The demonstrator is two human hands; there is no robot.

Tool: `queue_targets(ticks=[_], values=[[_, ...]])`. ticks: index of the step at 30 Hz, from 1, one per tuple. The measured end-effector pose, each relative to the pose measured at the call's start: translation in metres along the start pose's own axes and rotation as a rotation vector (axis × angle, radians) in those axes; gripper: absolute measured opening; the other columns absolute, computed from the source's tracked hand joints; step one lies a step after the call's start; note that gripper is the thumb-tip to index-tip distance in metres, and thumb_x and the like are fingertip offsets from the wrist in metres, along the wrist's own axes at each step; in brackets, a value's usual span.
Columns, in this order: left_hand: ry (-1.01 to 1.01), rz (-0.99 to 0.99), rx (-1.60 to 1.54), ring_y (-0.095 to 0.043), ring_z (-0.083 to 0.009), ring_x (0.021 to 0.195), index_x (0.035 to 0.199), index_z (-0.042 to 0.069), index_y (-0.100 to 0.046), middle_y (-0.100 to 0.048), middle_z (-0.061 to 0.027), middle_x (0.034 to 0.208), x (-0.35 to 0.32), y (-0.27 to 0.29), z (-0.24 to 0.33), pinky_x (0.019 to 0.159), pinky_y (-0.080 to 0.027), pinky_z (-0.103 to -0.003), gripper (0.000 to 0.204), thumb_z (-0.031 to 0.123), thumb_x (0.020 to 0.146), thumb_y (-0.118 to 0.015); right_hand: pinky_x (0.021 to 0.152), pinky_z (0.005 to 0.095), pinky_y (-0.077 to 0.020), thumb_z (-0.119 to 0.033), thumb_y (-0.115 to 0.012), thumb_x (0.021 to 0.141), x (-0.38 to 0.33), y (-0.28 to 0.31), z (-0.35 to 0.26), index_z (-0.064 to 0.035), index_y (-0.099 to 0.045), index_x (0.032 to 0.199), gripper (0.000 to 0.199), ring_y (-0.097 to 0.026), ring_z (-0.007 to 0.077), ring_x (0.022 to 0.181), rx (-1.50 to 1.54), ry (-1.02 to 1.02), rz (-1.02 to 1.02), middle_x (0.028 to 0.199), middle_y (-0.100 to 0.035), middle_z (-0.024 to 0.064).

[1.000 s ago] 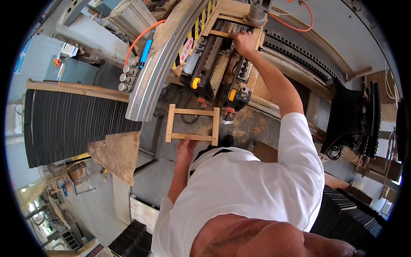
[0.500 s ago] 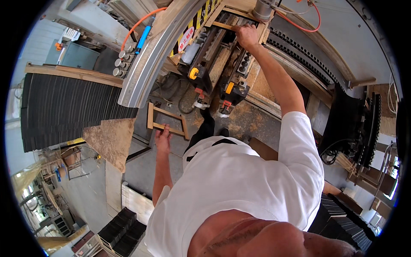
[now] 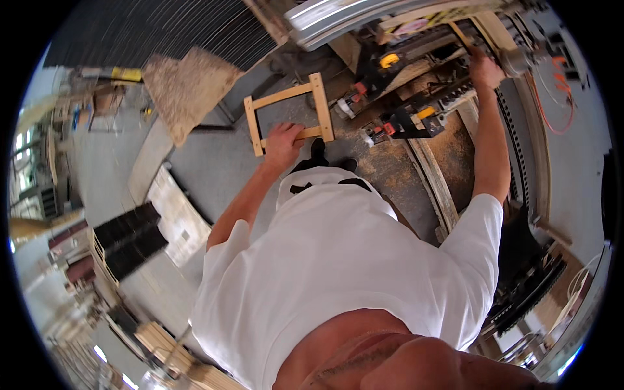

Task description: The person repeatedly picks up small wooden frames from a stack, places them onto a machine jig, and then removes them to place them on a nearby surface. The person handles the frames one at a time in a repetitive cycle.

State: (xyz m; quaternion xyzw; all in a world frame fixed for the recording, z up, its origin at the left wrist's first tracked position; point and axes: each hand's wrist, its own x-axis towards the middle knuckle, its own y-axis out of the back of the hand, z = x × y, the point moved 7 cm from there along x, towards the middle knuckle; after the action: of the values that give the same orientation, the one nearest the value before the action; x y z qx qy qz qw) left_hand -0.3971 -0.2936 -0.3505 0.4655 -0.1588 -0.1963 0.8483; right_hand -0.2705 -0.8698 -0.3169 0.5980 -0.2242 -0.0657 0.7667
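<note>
My left hand (image 3: 284,144) is closed around the near bar of a small rectangular wooden frame (image 3: 283,95), which it holds above the floor in front of me. Pale wood makes up its four-sided shape, and the bar ends stick out past the corners. With the arm stretched to the far right, my right hand (image 3: 485,70) grips a wooden bar (image 3: 460,34) lying in the machine, probably one side of another frame. Its fingertips are partly hidden. Between my hands stand the machine's two clamp ends (image 3: 416,122) with yellow and red parts.
Sawdust (image 3: 390,170) covers the floor under the machine. A silver rail (image 3: 338,23) crosses the top. Dark stacked strips (image 3: 162,32) and a brown board (image 3: 188,84) stand at the far left. A pale panel (image 3: 179,214) and a dark stack (image 3: 130,237) lie at the left.
My view has turned to the left, so the machine now sits farther right. The left hand's wooden frame has come up nearer to me and tilted. My right hand stays at the machine's bar.
</note>
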Motion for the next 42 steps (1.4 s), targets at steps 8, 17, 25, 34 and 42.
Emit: queue_targets(ticks=[8,17,25,34,42], values=[[0.016,0.043,0.012,-0.054,-0.0321,0.089,0.100,0.008,-0.063,-0.061,-0.0082,0.092,-0.037,0.019,-0.027,0.077,-0.046,-0.041,0.034,0.002,0.068,-0.071,0.091,0.0468,-0.0463,-0.039,-0.048,0.091,0.007,0.009,-0.012,-0.0358,-0.059,0.125,0.036,-0.061,0.0336,0.106,0.023,-0.081,-0.118,0.119,-0.064,0.0103],[-0.039,0.167,-0.107,-0.054,-0.0355,0.094,0.108,0.005,-0.062,-0.060,-0.0120,0.100,-0.064,0.157,-0.064,0.081,-0.047,-0.043,0.034,0.004,0.075,-0.067,0.072,0.0332,-0.0500,-0.022,-0.059,0.093,-0.104,0.186,-0.122,-0.0065,-0.067,0.112,0.025,-0.064,0.0199,0.084,0.830,-0.068,0.472,0.096,-0.068,0.0109],[0.105,0.319,-0.739,-0.058,-0.0088,0.064,0.097,0.001,-0.062,-0.061,-0.0025,0.079,-0.025,0.356,-0.106,0.058,-0.048,-0.025,0.015,0.015,0.092,-0.060,0.083,0.0286,-0.0489,-0.002,-0.061,0.089,-0.253,0.224,-0.274,-0.0003,-0.064,0.104,0.015,-0.061,0.0155,0.093,1.143,-0.054,0.278,0.099,-0.066,0.0091],[-0.241,0.635,-1.264,-0.062,-0.0176,0.070,0.097,0.000,-0.059,-0.062,-0.0073,0.082,0.170,0.600,-0.161,0.062,-0.056,-0.029,0.019,0.019,0.094,-0.059,0.070,0.0289,-0.0495,-0.009,-0.064,0.085,-0.351,0.129,-0.346,0.0016,-0.067,0.101,0.019,-0.062,0.0137,0.073,1.235,-0.274,-0.048,0.082,-0.068,0.0071],[-0.026,0.342,-1.139,-0.066,-0.0191,0.066,0.099,0.005,-0.060,-0.064,-0.0090,0.082,0.342,0.640,-0.214,0.060,-0.061,-0.030,0.019,0.023,0.092,-0.063,0.070,0.0363,-0.0534,-0.019,-0.065,0.080,-0.483,0.012,-0.314,-0.0048,-0.070,0.099,0.024,-0.070,0.0273,0.079,1.035,-0.487,-0.197,0.083,-0.070,0.0155]])
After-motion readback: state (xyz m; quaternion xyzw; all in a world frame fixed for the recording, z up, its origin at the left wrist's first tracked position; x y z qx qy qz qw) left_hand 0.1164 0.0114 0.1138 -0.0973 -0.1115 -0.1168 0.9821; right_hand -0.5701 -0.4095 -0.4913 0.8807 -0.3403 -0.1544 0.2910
